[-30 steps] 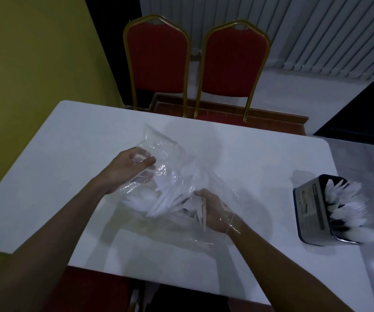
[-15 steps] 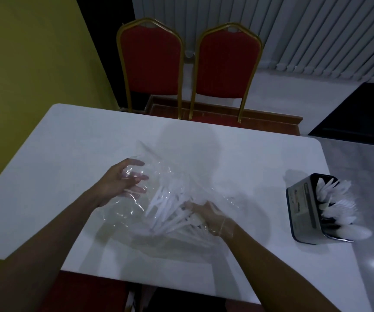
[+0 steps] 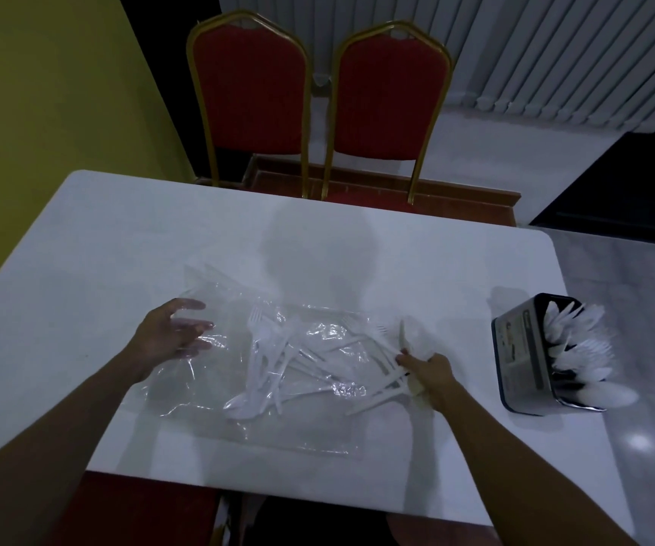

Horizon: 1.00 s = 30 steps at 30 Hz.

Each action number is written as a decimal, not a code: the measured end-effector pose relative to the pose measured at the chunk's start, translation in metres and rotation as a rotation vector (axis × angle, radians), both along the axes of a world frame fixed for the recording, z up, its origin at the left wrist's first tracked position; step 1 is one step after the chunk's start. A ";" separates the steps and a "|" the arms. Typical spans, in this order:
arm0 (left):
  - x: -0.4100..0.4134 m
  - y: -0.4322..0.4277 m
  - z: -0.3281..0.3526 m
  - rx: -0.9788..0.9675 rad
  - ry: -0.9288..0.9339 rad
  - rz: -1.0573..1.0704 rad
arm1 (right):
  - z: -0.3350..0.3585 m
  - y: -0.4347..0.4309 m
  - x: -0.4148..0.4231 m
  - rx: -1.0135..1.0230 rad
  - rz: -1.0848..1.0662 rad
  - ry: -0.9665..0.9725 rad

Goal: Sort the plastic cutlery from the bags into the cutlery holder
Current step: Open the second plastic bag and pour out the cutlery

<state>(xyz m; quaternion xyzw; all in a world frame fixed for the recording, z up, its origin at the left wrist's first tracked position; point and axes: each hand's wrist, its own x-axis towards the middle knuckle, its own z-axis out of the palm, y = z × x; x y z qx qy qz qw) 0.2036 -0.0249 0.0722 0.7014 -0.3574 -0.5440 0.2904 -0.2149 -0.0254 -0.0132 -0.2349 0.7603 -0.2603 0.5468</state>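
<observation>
- The table [image 3: 121,238] has loads of bare white top at the far side and left. The cutlery holder [image 3: 523,356] sits right by the right edge, with two red chairs [image 3: 251,84] past the far edge.
- The clear bag [image 3: 204,392] is all glare, so its outline is hard to trace.
- The left hand [image 3: 168,336] rests on the bag's left end, fingers spread. The right hand [image 3: 430,374] is curled round handles at the right end of the plastic cutlery [image 3: 274,368] pile, and the holder is near on its right.

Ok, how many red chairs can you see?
2. The left chair and the right chair stand side by side behind the table's far edge. Others may sit out of frame.
</observation>
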 end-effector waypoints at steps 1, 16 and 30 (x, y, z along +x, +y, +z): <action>-0.001 -0.001 -0.001 -0.003 -0.007 0.008 | -0.005 0.000 -0.006 0.007 -0.022 0.046; -0.007 -0.001 -0.019 -0.110 -0.145 0.123 | 0.000 0.017 0.030 -0.399 0.688 1.066; 0.003 -0.002 -0.035 -0.093 -0.102 0.175 | 0.005 0.007 0.092 -0.731 1.018 0.569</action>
